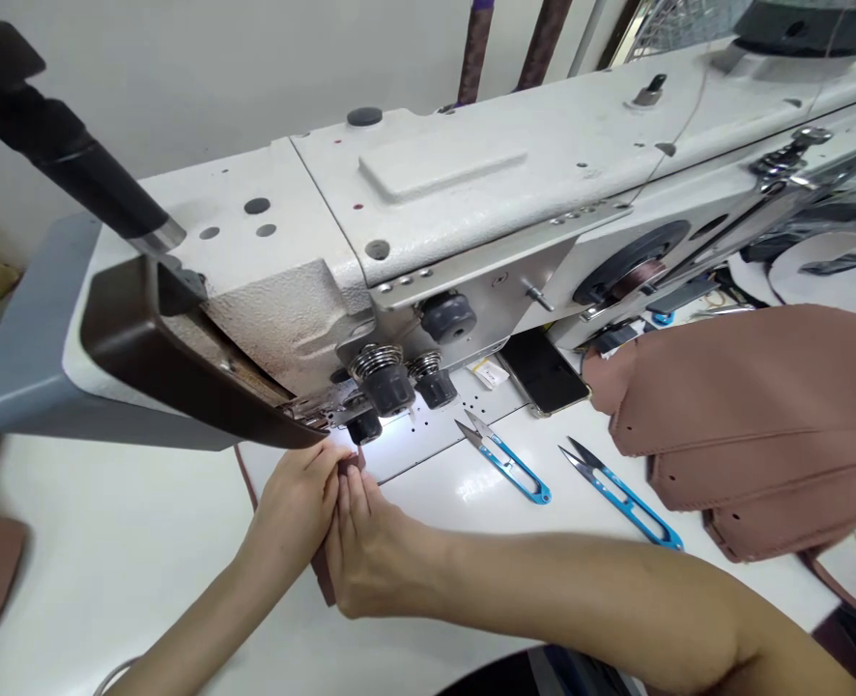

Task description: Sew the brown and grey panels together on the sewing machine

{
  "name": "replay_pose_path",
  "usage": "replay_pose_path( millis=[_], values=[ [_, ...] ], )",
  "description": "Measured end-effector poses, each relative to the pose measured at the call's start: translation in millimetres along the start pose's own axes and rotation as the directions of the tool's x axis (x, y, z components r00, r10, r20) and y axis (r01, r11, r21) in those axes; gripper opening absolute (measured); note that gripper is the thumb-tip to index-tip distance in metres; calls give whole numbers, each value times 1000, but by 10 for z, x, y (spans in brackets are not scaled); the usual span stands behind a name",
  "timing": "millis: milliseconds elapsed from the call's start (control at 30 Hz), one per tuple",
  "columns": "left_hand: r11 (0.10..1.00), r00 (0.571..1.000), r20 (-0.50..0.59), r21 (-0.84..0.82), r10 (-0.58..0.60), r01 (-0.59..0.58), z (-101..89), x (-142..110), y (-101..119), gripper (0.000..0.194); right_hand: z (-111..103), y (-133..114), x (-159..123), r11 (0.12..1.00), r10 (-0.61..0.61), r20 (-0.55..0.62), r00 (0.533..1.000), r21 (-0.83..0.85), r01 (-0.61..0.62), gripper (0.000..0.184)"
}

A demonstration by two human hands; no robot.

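Over the lower part, white table [203, 503]. Standing on it, big white sewing machine [435, 174]. At the right, pile of brown pieces [754, 406], overlapping each other. Near the machine's left end, left hand [294, 498] and right hand [377, 551], touching, fingers of both close together and pressed on one brown piece [325, 578]; of the thumbs, cannot tell. Piece partly hidden under both hands. Farther right, black phone [545, 370], blue snips [507, 468], other blue snips [620, 503] and small white packet [490, 373].

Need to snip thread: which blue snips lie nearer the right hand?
The snips nearer the black knobs; the other pair lies by the brown pieces.
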State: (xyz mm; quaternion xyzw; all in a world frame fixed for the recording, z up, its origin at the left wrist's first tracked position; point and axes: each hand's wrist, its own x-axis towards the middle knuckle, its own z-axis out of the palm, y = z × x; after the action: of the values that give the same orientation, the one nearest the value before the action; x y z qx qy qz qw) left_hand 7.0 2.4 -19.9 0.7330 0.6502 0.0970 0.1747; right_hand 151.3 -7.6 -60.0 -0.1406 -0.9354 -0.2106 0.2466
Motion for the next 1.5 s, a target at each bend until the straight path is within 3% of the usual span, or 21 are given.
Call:
replay_pose_path(
  millis=[267,500,700,933,1200,1500],
  values=[
    [998,999,29,-46,-41,42,-10,100,-16,32,75,80,39,995,-54,109,993,85,45,35],
    [998,998,41,57,-44,42,-46,221,-36,34,102,187,67,990,-30,163,986,144,6,39],
    [971,982,113,206,-150,124,-128,257,-53,32,164,202,48,987,12,181,983,154,-41,42],
    [970,984,41,181,-173,163,-4,264,-209,25,160,272,40,983,13,188,982,180,-47,43],
    [971,989,9,191,-149,145,39,293,-239,23,151,275,40,982,31,170,985,180,-62,42],
    [982,995,-47,164,-86,92,72,301,-241,25,162,279,33,974,5,228,974,219,-56,45]
  ],
)
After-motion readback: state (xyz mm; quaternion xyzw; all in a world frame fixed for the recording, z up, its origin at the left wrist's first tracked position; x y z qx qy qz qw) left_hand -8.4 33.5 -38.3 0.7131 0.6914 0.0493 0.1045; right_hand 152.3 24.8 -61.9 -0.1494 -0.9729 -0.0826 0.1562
